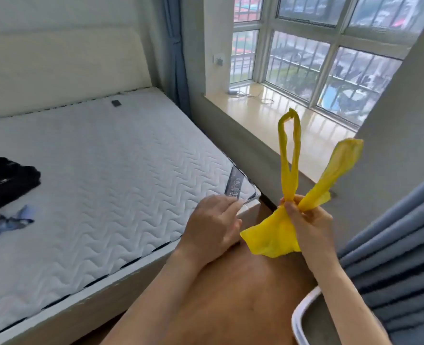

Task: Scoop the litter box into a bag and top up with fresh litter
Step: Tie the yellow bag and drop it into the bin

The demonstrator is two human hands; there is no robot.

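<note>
**Yellow bag held up beside the bed corner**

Right hand [308, 217] pinches a yellow plastic bag [273, 235] at the base of its two handle loops, fingers curled round the gathered plastic; the loops stand upward (one narrow, one flattened), the body hangs crumpled below the fist. Left hand [213, 225] is beside the bag, fingers relaxed and spread, holding nothing; contact with the bag's edge cannot be told. Both hands hover over the wooden floor [243, 295], near the bare mattress [94, 175] corner. A white rounded rim [303, 312] shows at lower right, by the blue curtain [400, 257].
</note>
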